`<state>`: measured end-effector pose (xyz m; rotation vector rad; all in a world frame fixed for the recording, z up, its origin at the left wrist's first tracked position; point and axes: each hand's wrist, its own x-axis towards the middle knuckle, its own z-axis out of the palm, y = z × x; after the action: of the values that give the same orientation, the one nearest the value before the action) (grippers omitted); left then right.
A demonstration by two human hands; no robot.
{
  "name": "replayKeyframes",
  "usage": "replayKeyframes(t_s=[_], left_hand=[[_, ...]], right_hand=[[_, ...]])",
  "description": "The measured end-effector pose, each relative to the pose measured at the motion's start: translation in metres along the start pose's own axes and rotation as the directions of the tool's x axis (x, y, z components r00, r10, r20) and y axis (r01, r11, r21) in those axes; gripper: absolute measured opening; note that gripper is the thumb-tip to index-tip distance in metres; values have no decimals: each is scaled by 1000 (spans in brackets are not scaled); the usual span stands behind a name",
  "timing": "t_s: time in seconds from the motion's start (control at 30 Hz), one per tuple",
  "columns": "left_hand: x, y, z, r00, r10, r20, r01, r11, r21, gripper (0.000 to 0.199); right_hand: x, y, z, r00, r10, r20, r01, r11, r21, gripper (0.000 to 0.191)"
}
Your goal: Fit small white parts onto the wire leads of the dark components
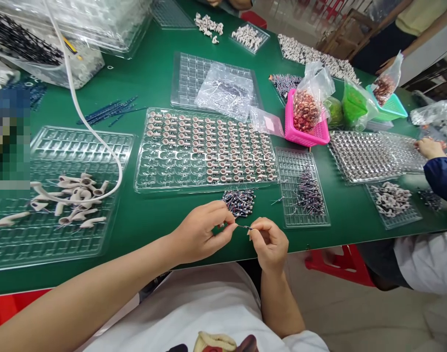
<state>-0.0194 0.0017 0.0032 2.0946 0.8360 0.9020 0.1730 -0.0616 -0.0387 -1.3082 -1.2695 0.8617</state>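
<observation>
My left hand (205, 232) and my right hand (269, 242) meet near the table's front edge. Between their pinched fingertips runs a thin dark wired piece (244, 227), one end in each hand. Just behind my fingers lies a small pile of similar dark wired pieces (240, 201). Farther back, a clear tray (165, 181) has many white parts with round brownish ends in its right and upper pockets. To the right, a smaller clear tray (290, 188) carries a heap of dark wired pieces (309, 193).
White curved parts (80, 195) lie on a left tray (62, 247), under a white cable (95, 132). A pink basket (307, 138) holds a bag of reddish parts. Another person's hand (431, 147) is at the right. Blue strands (109, 111) lie at the back left.
</observation>
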Motion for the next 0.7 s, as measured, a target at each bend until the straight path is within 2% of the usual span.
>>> replayKeyframes(t_s=[0.07, 0.13, 0.2, 0.27, 0.37, 0.43, 0.5, 0.6, 0.7], left_hand=[[1, 1, -4, 998, -62, 2, 62, 998, -16, 16], [3, 1, -8, 980, -201, 8, 201, 978, -50, 17], [3, -1, -12, 930, -365, 54, 369, 919, -142, 18], [3, -5, -14, 869, -463, 173, 494, 816, -301, 19], [2, -11, -12, 816, -447, 366, 578, 627, -523, 27], [1, -13, -9, 803, -433, 409, 596, 574, -562, 29], [1, -11, -6, 808, -442, 389, 589, 619, -520, 30], [1, -7, -2, 841, -442, 312, 538, 744, -396, 30], [0, -6, 3, 872, -413, 262, 482, 815, -322, 28]], right_hand=[[0, 1, 0, 1000, 17, -23, -17, 1000, 15, 8], [-1, 2, 0, 998, 40, -58, -39, 999, 23, 7], [-1, 4, 0, 996, 43, -79, -41, 999, 30, 7], [-1, 5, 0, 995, 35, -91, -33, 999, 29, 6], [-1, 5, 0, 994, 35, -104, -33, 999, 19, 6], [0, 5, 0, 994, 28, -109, -26, 999, 21, 6], [0, 5, 0, 993, 3, -116, 1, 999, 41, 6], [0, 5, 1, 992, -25, -124, 35, 996, 77, 6], [-1, 6, 1, 994, -4, -112, 10, 999, 52, 6]])
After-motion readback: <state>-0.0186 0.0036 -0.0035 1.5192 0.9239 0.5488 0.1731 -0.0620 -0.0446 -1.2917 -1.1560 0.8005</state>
